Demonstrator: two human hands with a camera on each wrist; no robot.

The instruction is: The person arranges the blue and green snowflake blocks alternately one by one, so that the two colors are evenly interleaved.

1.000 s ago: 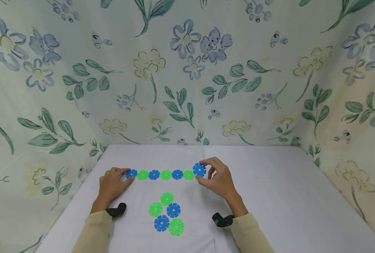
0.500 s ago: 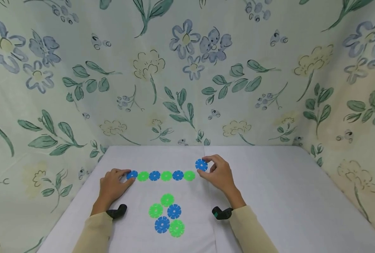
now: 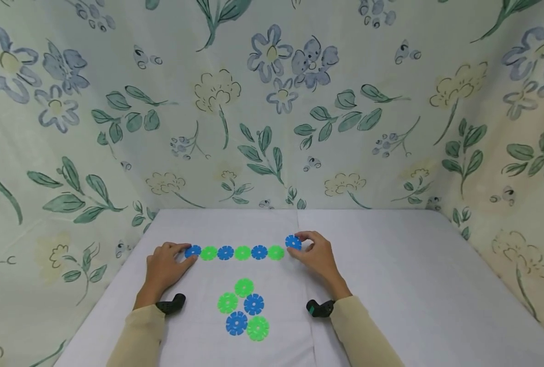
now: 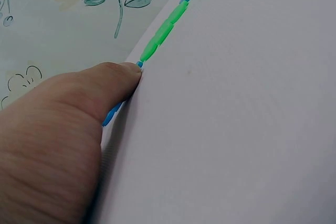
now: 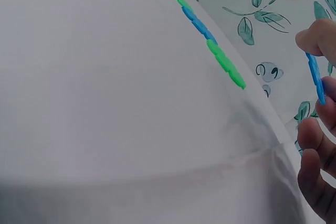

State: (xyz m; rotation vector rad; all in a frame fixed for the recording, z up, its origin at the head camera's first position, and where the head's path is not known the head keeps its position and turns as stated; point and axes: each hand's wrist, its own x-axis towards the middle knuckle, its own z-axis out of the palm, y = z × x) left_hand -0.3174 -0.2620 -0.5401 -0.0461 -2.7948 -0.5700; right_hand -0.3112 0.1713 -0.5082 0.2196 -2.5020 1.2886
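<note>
Blue and green notched plastic discs form a straight row on the white cloth, alternating in colour. At its left end, my left hand (image 3: pixel 164 267) holds the end blue disc (image 3: pixel 193 251) between thumb and index finger, flat on the cloth. The row's right end is a green disc (image 3: pixel 276 253). Just right of it, my right hand (image 3: pixel 319 257) pinches another blue disc (image 3: pixel 293 242) by its edges, thumb below and index finger above. In the right wrist view this blue disc (image 5: pixel 315 77) is raised off the cloth, apart from the green disc (image 5: pixel 226 65).
Nearer the body lies a loose cluster of discs, among them a green disc (image 3: pixel 244 288) and a blue disc (image 3: pixel 237 323). White cloth (image 3: pixel 391 285) covers the table. Floral fabric (image 3: pixel 272 127) hangs behind and at both sides. Each wrist wears a black camera (image 3: pixel 320 308).
My right hand has shifted the pinched blue disc slightly right, away from the green end disc, up and then a little down. The left hand and the row have stayed in place.
</note>
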